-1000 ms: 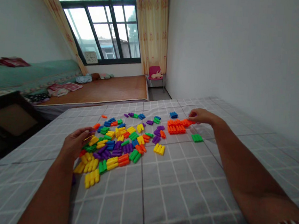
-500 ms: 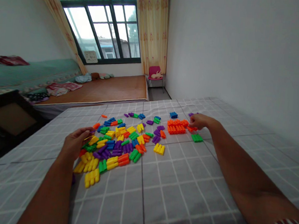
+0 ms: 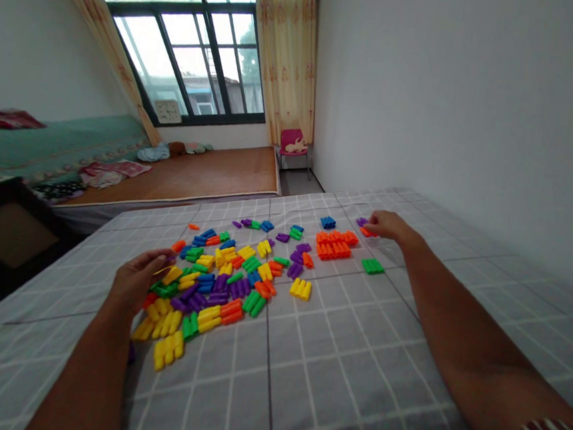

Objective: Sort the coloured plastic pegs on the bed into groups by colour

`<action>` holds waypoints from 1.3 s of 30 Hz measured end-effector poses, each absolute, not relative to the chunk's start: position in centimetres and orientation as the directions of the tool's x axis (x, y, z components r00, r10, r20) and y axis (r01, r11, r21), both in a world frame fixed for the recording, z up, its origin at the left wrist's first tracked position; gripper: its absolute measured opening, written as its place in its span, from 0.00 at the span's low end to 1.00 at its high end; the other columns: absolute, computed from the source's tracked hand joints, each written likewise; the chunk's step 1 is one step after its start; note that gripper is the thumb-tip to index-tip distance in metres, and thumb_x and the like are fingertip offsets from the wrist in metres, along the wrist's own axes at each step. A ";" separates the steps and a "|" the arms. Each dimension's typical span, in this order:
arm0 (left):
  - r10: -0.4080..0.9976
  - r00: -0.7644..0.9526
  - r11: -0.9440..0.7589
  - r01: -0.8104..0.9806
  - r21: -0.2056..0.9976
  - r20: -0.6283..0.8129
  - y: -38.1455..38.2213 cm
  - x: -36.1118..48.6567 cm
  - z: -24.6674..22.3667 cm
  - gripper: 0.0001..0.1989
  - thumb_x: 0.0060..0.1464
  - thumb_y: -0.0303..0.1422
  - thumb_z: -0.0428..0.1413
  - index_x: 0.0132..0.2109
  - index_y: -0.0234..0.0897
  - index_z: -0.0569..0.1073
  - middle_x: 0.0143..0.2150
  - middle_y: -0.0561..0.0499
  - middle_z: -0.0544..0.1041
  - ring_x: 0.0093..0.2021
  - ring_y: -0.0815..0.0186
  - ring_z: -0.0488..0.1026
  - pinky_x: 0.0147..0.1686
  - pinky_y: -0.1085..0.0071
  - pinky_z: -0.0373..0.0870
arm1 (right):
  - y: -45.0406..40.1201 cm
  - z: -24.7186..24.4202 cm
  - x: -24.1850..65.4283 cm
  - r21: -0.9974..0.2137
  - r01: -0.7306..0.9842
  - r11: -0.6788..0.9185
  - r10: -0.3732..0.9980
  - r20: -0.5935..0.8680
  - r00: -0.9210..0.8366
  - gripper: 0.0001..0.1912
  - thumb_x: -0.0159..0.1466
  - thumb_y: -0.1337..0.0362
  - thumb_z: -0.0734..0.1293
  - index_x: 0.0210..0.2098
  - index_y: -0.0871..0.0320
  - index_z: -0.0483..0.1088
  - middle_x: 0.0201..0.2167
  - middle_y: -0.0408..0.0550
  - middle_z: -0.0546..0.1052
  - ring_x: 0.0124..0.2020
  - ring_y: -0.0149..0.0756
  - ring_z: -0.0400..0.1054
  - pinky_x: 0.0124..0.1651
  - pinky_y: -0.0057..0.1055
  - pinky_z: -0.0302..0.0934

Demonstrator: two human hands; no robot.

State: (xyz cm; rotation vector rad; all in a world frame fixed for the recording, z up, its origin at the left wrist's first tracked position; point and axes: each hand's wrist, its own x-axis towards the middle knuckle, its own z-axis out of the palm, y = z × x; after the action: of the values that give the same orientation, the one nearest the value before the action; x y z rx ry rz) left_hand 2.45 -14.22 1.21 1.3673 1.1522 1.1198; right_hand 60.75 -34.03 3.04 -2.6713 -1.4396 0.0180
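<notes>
My left hand point(image 3: 133, 280) is at the left edge of a spread of plastic building blocks, its fingers pinched on a mostly hidden purple block point(image 3: 170, 258). Close beside these fingers are an orange block point(image 3: 179, 246) and a yellow block point(image 3: 172, 274). Farther off, my right hand point(image 3: 388, 225) has its fingers closed on an orange block point(image 3: 368, 233). A purple block point(image 3: 361, 221) lies right by those fingertips. To their left, joined orange blocks point(image 3: 334, 247) form a row, and a green block point(image 3: 373, 267) rests below the wrist.
Several yellow, green, purple and blue blocks cover the left and middle of the grey checked cloth point(image 3: 333, 373). A yellow block point(image 3: 301, 289) and a blue block point(image 3: 328, 223) lie apart. A white wall point(image 3: 466, 110) stands on the right; a low bed point(image 3: 210, 171) is beyond.
My right hand has moved slightly away from me, taking the orange block off from beside the orange row toward the purple one. The left hand stays almost where it was. The view has shifted slightly.
</notes>
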 end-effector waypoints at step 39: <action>0.994 0.100 -0.055 0.117 0.992 0.043 -15.0 2.8 2.3 0.23 0.30 0.42 0.68 0.37 0.37 0.78 0.39 0.51 0.81 0.40 0.65 0.77 0.40 0.74 0.75 | -34.3 -3.3 67.2 -0.262 0.783 -0.563 0.767 0.188 0.614 0.18 0.53 0.58 0.72 0.42 0.57 0.74 0.44 0.50 0.79 0.44 0.42 0.72 0.44 0.31 0.62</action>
State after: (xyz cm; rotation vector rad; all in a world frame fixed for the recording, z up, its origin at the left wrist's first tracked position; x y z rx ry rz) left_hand 2.80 -15.00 2.35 1.3781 1.1994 1.1134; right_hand 67.16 -34.34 -3.26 -2.5231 -1.2516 -0.0744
